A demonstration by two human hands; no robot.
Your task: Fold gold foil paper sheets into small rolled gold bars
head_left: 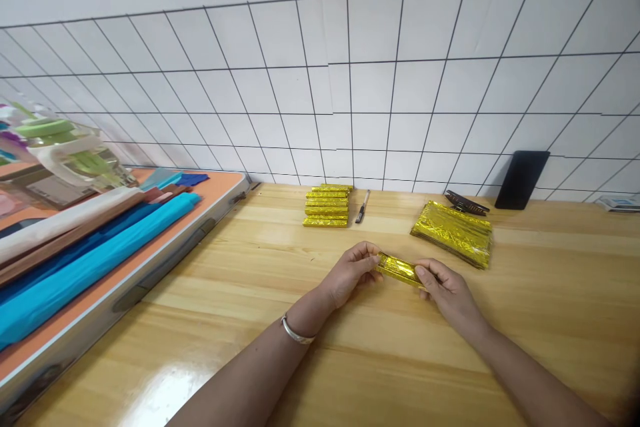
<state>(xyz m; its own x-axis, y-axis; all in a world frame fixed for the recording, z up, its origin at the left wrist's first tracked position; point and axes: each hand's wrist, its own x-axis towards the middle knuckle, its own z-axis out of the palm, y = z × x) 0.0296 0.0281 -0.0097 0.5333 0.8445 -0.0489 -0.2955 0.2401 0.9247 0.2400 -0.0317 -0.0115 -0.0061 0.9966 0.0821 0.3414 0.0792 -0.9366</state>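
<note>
Bracelet: silvery, smooth, a narrow band [299,332] round the wrist behind the left hand.
Tabletop: pale wood [225,293] with fine streaked grain, glossy, under both hands.
Left hand: fingers and thumb [353,273] pinched narrow on one end of the gold strip.
Right hand: thumb on top [443,288], fingers curled beneath, closed on the other end.
Gold strip: between the two hands, above the wood; long, slim and folded, with raised long edges, shiny and crinkled foil [401,269], slightly slanted.
Gold sheets: flat, rectangular stack [450,233] just beyond the right hand, embossed-looking and creased, its edges layered.
Folded gold pieces: narrow crinkled bars [326,208] lined up beyond the left hand.
Pen: slim, clear and dark [363,207], beside those bars.
Hair clip: dark, glossy, toothed [467,203], at the far side of the sheets.
Rolls: blue, brown and whitish lengths [110,250] on an orange surface [200,213], well left of the left hand.
Bottle: green-lidded, partly see-through [65,143], beyond the rolls.
Black slab: flat, smooth rectangle [523,180] propped at the wall, beyond the right hand.
Wall: white with dark grid lines [300,93], farthest away.
</note>
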